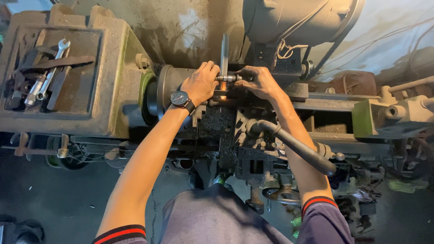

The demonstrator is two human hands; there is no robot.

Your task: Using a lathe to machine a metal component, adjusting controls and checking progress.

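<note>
Hands meet at the lathe chuck (168, 90): my left hand (200, 83) steadies a flat steel rule (224, 56) while my right hand (258, 81) pinches the small, stiff, likely slick metal workpiece (227, 78) at its end.

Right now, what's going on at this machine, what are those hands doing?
A person stands over an old, grimy lathe. Their left hand, with a wristwatch on that wrist, rests by the chuck. Their right hand pinches the end of a small metal cylinder held between both hands, with a flat steel rule standing upright against it. A long black lever juts out below the right forearm. Wrenches and other tools lie in the tray on top of the headstock at left.
</note>
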